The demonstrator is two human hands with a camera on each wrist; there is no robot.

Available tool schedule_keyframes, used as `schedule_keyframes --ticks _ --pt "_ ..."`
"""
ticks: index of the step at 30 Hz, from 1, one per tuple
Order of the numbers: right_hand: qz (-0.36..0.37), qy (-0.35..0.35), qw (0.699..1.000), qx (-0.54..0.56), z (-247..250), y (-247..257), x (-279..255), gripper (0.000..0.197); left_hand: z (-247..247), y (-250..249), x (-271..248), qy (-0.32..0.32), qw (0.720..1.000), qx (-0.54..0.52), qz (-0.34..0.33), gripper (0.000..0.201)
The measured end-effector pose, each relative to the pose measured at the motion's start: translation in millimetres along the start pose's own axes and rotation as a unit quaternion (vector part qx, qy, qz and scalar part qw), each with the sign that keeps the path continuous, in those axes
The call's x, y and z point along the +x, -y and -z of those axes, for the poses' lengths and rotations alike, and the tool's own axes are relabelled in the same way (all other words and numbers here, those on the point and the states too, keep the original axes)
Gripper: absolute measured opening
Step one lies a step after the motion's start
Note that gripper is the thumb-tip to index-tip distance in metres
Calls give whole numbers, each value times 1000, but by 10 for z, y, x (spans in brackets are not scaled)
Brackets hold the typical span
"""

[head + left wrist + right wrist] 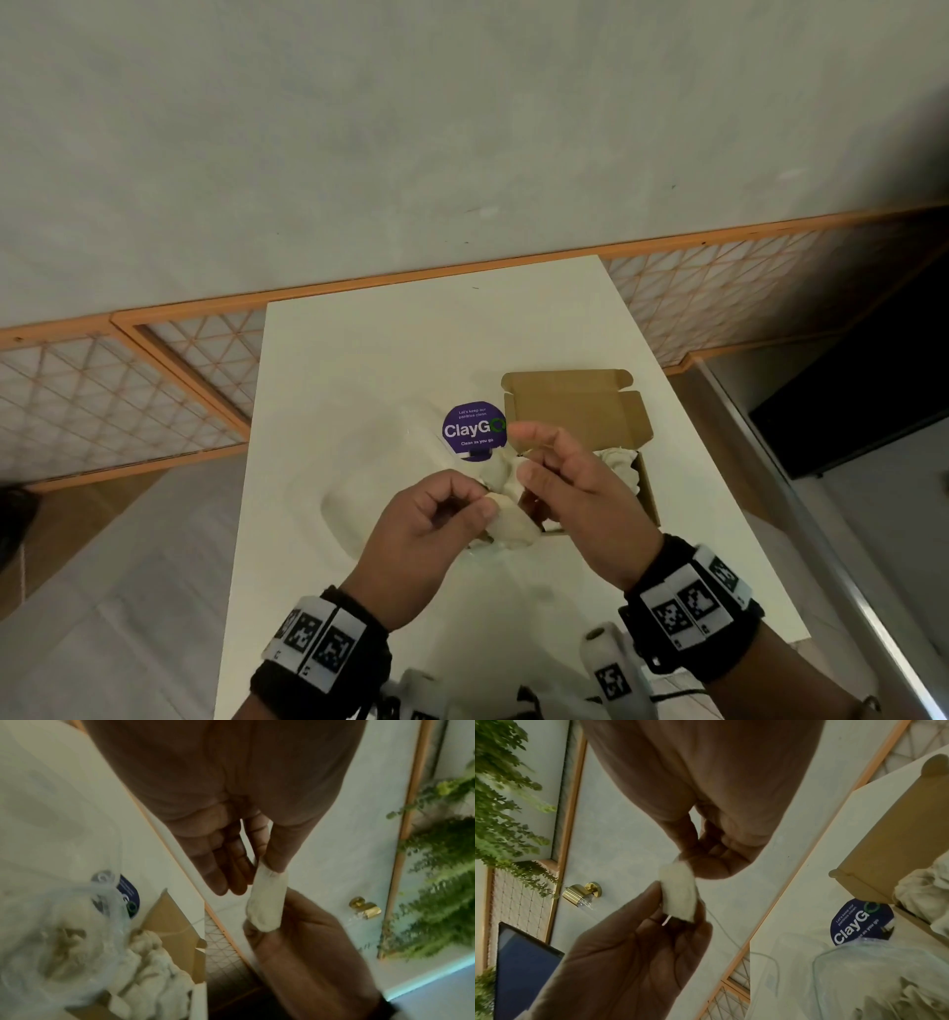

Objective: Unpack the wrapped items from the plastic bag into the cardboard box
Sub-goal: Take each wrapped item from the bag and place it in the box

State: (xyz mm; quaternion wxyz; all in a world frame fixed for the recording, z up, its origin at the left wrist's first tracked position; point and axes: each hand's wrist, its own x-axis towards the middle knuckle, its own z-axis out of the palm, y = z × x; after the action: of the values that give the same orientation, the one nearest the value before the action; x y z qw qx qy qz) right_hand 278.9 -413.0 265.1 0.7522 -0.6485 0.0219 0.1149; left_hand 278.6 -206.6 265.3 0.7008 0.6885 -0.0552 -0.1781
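Above the table, both hands hold one small white wrapped item (pixel 508 509) between them. My left hand (pixel 475 501) pinches its near end with thumb and finger. My right hand (pixel 529 475) pinches the far end, index finger sticking out. In the left wrist view my left hand (pixel 267 864) nips the wrapped item (pixel 267 902) from above. The right wrist view shows my right hand (pixel 687 862) on the wrapped item (pixel 679 892). The cardboard box (pixel 648 493) stands open just right of the hands, with white wrapped items (pixel 616 460) inside. The clear plastic bag (pixel 369 462) lies left of the hands.
A purple ClayGo sticker (pixel 473 430) lies on the white table (pixel 411 349) beside the box lid (pixel 580 411). The table is narrow, with edges close at left and right. White marker-tagged devices (pixel 611 668) sit at the near edge. A dark screen (pixel 873 385) stands on the right.
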Motion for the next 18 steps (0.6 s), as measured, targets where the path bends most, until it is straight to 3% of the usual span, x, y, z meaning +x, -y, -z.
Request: schedule_keyframes --ticks 3,8,12,18 --pt "3 -10 1000 3 53 14 19 35 66 27 -28 11 993 113 -16 8" --pt "5 12 999 30 131 137 16 44 101 -51 -94 38 972 228 -41 11" --pt "-15 59 997 46 184 229 43 52 54 -218 -120 48 957 271 -95 10" --pt "-89 168 982 -25 207 330 74 53 -111 -435 -64 100 943 276 -155 11"
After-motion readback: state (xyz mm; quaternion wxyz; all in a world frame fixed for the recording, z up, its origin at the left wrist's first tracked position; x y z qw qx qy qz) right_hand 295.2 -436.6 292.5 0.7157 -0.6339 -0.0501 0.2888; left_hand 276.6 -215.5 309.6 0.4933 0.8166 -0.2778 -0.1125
